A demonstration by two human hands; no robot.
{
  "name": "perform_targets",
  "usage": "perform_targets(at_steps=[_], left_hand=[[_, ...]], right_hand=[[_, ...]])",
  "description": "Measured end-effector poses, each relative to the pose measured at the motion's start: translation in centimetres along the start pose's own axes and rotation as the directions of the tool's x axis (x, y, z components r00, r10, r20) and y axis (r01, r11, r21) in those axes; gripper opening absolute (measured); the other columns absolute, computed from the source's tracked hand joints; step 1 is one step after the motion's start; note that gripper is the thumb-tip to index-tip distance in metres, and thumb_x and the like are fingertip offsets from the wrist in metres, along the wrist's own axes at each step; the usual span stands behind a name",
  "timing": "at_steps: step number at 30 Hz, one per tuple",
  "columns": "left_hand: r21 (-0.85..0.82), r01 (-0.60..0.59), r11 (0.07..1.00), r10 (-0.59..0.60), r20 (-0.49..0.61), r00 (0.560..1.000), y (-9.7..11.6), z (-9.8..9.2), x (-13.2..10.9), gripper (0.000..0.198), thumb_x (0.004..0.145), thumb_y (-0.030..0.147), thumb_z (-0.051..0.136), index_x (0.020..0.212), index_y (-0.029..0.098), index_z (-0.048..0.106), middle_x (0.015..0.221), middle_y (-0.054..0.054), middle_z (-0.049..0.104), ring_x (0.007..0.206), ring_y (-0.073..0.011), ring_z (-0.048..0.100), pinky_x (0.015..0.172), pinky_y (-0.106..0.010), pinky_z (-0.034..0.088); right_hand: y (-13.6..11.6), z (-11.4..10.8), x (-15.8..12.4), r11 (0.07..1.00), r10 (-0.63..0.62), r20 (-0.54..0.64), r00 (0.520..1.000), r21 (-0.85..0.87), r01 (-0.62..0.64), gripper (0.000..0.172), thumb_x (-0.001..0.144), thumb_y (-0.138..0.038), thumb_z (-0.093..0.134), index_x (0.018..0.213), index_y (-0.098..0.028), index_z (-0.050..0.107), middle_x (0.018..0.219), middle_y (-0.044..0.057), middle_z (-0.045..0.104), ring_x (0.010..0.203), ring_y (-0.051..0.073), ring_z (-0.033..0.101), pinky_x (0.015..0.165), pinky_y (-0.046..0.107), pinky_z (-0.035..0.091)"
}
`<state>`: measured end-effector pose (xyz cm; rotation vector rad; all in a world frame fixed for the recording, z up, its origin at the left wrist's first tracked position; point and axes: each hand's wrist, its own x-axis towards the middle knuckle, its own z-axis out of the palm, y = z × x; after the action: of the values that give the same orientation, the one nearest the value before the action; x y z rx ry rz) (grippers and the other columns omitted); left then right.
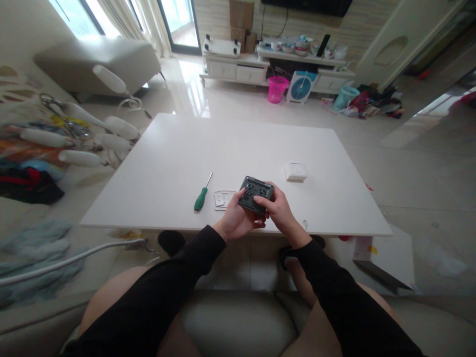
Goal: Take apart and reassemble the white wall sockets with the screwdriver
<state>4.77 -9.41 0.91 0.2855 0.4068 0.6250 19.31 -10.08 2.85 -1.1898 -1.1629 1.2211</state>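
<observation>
A dark grey wall socket plate (256, 193) is held just above the table's near edge, its moulded, slotted face turned up. My left hand (240, 218) closes round its left side and underside, thumb on the edge. From the right, my right hand (277, 206) grips it too, with the thumb lying on the face. Just left of my left hand, a white plate frame with small white pieces (222, 199) lies on the table, partly hidden by that hand. A screwdriver (202, 197) with a green handle lies further left, tip pointing away.
A white wall socket on a box (296, 171) sits on the white table (223, 144), right of my hands. A small pale piece (305, 224) lies by the near edge. Beyond stand a pink basket (277, 90) and a fan (302, 86). A lamp (121, 127) stands left.
</observation>
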Motion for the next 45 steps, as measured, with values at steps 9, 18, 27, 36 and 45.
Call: perform_targets(at_steps=[9,18,27,36,45], left_hand=[[0.085,-0.014,0.996,0.015,-0.010,1.000,-0.1,-0.1,0.1,0.050,0.088,0.060,0.059,0.105,0.014,0.071,0.082,-0.008,0.070,0.070,-0.0203,0.066,0.062,-0.029,0.048],[0.259,-0.143,0.955,0.174,-0.098,0.980,-1.1,-0.5,0.8,0.049,0.086,0.061,0.062,0.100,0.015,0.070,0.074,-0.007,0.072,0.059,-0.0176,0.064,0.059,-0.028,0.047],[0.283,-0.133,0.950,0.165,-0.094,0.982,-1.0,-0.7,0.8,0.051,0.085,0.063,0.062,0.097,0.014,0.071,0.070,-0.007,0.070,0.056,-0.0171,0.063,0.056,-0.027,0.044],[0.320,-0.144,0.936,0.177,-0.074,0.981,-1.0,-0.8,1.1,0.056,0.088,0.066,0.058,0.092,0.012,0.071,0.065,-0.007,0.067,0.054,-0.0164,0.061,0.053,-0.025,0.040],[0.271,-0.118,0.955,0.133,-0.037,0.990,-0.8,-0.8,1.0,0.054,0.094,0.062,0.052,0.091,0.011,0.071,0.064,-0.009,0.066,0.055,-0.0175,0.063,0.050,-0.025,0.040]], right_hand=[[0.1,0.1,0.1,0.999,0.048,-0.019,0.999,0.025,-0.047,0.037,0.069,-0.038,0.081,0.097,-0.021,0.064,0.081,-0.003,0.068,0.075,0.016,0.061,0.071,0.029,0.053],[0.5,0.2,0.0,0.989,0.125,-0.026,0.992,0.077,-0.122,0.035,0.070,-0.040,0.080,0.095,-0.022,0.063,0.081,-0.002,0.067,0.072,0.017,0.061,0.063,0.028,0.051],[0.8,0.0,0.2,0.995,0.088,-0.020,0.996,0.046,-0.087,0.040,0.067,-0.036,0.081,0.100,-0.023,0.064,0.081,-0.002,0.069,0.067,0.016,0.062,0.054,0.027,0.051],[0.7,0.5,-0.2,0.991,0.103,-0.017,0.995,0.089,-0.101,0.041,0.070,-0.039,0.081,0.103,-0.025,0.060,0.071,-0.005,0.067,0.042,0.011,0.051,0.035,0.024,0.041],[0.8,0.4,-0.3,0.988,0.119,-0.009,0.993,0.100,-0.117,0.045,0.071,-0.043,0.082,0.105,-0.025,0.058,0.076,-0.005,0.067,0.040,0.011,0.052,0.031,0.024,0.043]])
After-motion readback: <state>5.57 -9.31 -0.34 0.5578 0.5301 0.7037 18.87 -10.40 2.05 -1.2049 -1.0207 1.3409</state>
